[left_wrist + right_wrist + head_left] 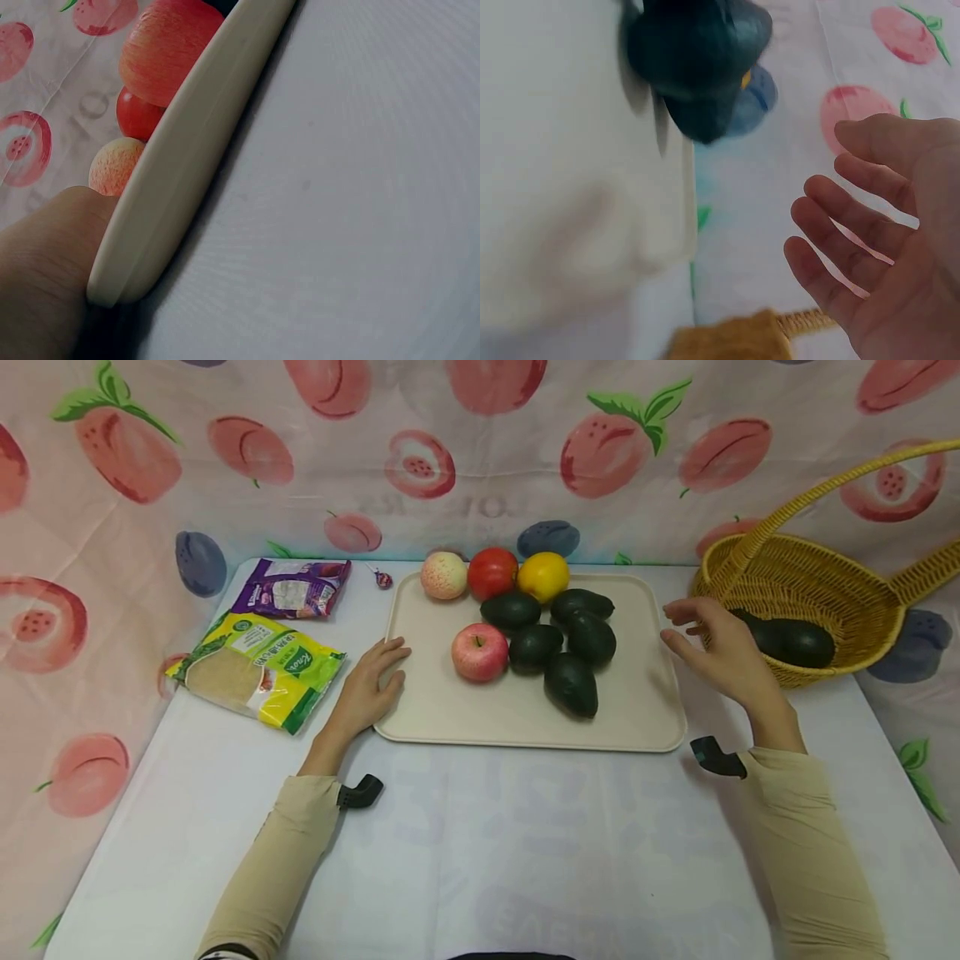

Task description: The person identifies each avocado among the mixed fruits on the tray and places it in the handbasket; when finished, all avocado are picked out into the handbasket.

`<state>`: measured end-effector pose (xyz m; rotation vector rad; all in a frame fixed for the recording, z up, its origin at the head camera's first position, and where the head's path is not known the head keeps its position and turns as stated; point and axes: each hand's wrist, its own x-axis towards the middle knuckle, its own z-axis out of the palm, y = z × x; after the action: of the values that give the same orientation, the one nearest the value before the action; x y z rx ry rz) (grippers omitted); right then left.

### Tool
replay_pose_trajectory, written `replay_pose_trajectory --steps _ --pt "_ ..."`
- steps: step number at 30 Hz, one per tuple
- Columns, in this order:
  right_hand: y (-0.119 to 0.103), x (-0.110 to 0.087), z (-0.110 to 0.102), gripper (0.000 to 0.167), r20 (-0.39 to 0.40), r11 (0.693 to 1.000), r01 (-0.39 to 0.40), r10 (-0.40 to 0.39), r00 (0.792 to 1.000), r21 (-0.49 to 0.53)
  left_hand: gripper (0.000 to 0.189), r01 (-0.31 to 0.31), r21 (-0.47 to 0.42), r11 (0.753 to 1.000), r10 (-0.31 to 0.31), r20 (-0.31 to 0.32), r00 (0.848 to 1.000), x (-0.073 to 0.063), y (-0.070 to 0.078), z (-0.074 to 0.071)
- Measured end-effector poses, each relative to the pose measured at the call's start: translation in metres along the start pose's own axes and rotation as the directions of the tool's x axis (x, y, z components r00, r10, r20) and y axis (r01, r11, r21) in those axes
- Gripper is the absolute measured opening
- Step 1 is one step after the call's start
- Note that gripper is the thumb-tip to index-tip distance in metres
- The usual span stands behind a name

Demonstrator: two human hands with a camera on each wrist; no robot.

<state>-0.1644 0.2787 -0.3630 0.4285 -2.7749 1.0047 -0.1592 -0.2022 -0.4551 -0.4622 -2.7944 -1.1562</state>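
My left hand [369,685] rests on the left rim of a cream tray [480,727], its fingers extended over the edge. The tray bears several dark green avocados [572,685] and a pink-red apple [480,652]. Along its back edge sit a pale speckled peach [444,576], a red round fruit [492,573] and a yellow lemon [543,577]. My right hand [716,643] hovers between the tray's right rim and a wicker basket [862,585]. In the right wrist view its fingers are loosely bent and hold nothing. Dark green avocados [798,642] lie in the basket, partly behind that hand.
A purple snack packet [292,589], a yellow-green Knorr bag [258,668] and a small wrapped lollipop [383,580] lie left of the tray. The basket's tall handle [810,497] arches up at the right. A fruit-print cloth [495,452] hangs behind the white table [525,843].
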Motion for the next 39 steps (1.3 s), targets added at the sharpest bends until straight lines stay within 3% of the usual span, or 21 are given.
replay_pose_trajectory --steps 9,18,29,39 --pt "-0.005 0.006 0.041 0.044 0.107 0.990 -0.004 -0.011 0.994 0.142 0.038 0.015 -0.005 1.000 -0.015 0.007 1.000 0.000 0.002 -0.001" --pt "-0.008 0.012 0.061 0.057 0.232 0.974 -0.091 0.040 0.972 0.209 0.038 0.017 -0.009 1.000 -0.017 0.006 1.000 0.000 0.001 -0.001" --pt "-0.009 0.016 0.074 0.069 0.215 0.958 -0.165 0.115 0.970 0.236 0.038 0.016 -0.005 1.000 -0.016 0.002 1.000 0.000 0.001 -0.001" --pt "-0.010 0.015 0.066 0.063 0.098 0.973 -0.094 0.074 0.992 0.211 0.038 0.007 0.007 1.000 -0.007 0.000 1.000 0.000 0.001 0.000"
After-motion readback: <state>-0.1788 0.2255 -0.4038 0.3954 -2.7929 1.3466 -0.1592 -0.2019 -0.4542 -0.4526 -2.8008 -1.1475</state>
